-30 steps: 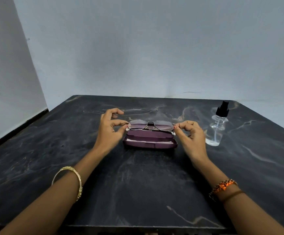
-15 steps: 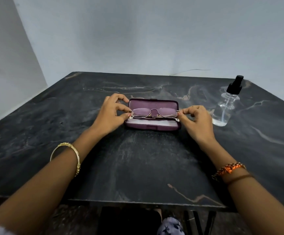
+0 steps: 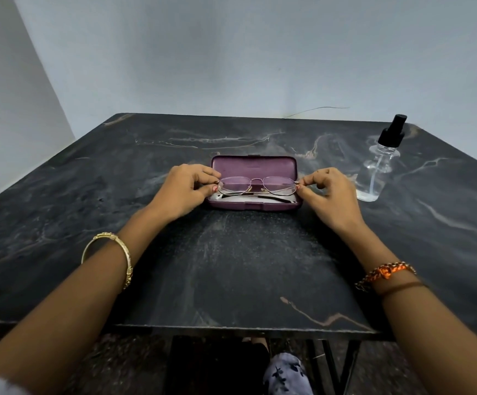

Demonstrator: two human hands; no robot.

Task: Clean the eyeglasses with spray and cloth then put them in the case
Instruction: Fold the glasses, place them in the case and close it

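Note:
A purple eyeglass case [image 3: 254, 166] lies open in the middle of the dark marble table [image 3: 231, 266], its lid tipped back. Thin-framed eyeglasses [image 3: 257, 186] with folded temples hover just over the case's lower tray, above a white cloth [image 3: 217, 198] lying in it. My left hand [image 3: 184, 189] pinches the left end of the frame and my right hand [image 3: 330, 195] pinches the right end. A clear spray bottle [image 3: 378, 172] with a black nozzle stands to the right of the case.
Pale walls stand close behind and to the left of the table. The table's front edge [image 3: 246, 329] runs below my forearms, with metal legs and a patterned trouser knee [image 3: 285, 374] underneath.
The view has tilted down and closer. The case lid now stands fully back, and both hands have lowered the glasses from above the case toward its tray.

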